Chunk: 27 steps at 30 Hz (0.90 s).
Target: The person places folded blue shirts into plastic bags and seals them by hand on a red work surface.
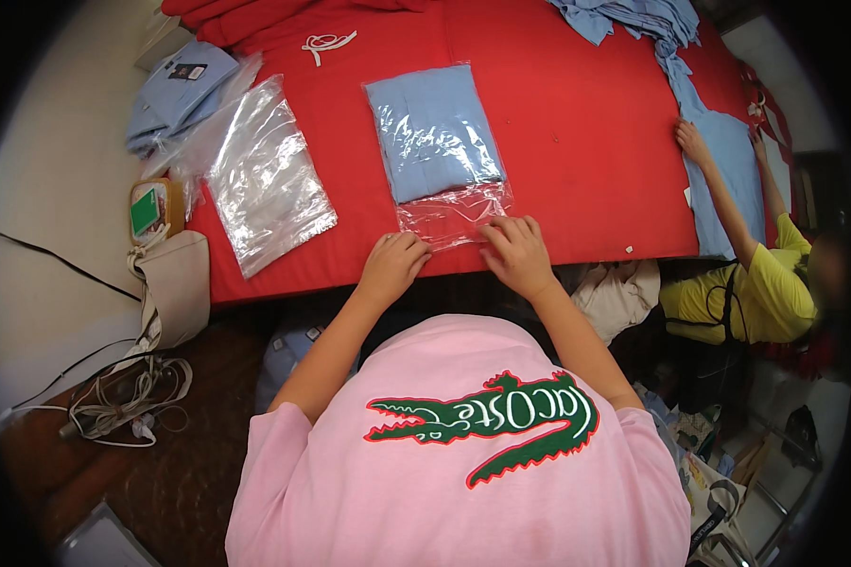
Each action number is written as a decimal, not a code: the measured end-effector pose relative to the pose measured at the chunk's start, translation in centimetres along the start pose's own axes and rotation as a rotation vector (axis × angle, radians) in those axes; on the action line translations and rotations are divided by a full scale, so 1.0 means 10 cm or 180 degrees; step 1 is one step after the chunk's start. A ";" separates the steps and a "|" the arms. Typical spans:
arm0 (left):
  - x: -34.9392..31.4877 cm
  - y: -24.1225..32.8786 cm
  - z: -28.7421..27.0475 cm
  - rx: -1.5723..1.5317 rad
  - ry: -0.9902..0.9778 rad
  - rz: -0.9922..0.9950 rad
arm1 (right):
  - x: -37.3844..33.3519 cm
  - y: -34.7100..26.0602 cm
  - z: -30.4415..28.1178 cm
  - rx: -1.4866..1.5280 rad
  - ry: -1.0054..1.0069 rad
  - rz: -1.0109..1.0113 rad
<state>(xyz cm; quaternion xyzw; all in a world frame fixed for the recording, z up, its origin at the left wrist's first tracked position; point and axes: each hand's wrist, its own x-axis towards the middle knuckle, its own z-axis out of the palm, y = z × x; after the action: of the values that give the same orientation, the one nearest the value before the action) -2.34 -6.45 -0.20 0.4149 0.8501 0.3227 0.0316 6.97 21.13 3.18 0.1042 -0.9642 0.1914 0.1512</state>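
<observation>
A folded light-blue garment [435, 132] lies flat inside a clear plastic bag [454, 210] on the red-covered table. The bag's loose, unfilled end points toward me at the table's near edge. At its left corner my left hand [393, 266] grips the film, fingers closed. My right hand [520, 253] has its fingers curled on the right corner of the same end. The film between the hands is crumpled and shiny. How much of it sits under the fingertips is hidden.
Left of the bag lies a stack of clear plastic bags [269, 180], with folded blue garments [182, 90] behind. White string [328, 45] lies at the back. At right, a person in yellow [771, 293] handles blue cloth [723, 180]. Tangled cables [128, 397] lie at lower left.
</observation>
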 end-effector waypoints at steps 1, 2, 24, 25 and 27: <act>0.04 0.01 -0.01 0.0047 0.0034 0.0033 | 0.07 -0.08 0.03 0.0096 -0.0005 -0.0082; 0.06 0.03 -0.04 0.0095 0.0068 0.0064 | 0.09 -0.10 0.08 0.0109 -0.0058 -0.0151; 1.42 -0.22 0.25 0.0887 -0.1197 0.0475 | -0.05 -0.02 0.47 -0.0011 -0.0529 -0.0709; 1.41 -0.16 0.26 0.0921 -0.1114 0.0541 | -0.09 -0.01 0.42 -0.0189 -0.0453 -0.0750; 1.45 -0.17 0.34 0.0973 -0.1009 0.0675 | -0.12 -0.02 0.34 -0.0430 -0.0193 -0.0800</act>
<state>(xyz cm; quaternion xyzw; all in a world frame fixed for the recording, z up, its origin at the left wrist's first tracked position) -11.93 5.09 -0.72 0.5472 0.8252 0.1226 0.0674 7.23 19.78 -0.16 0.2195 -0.9583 0.1024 0.1515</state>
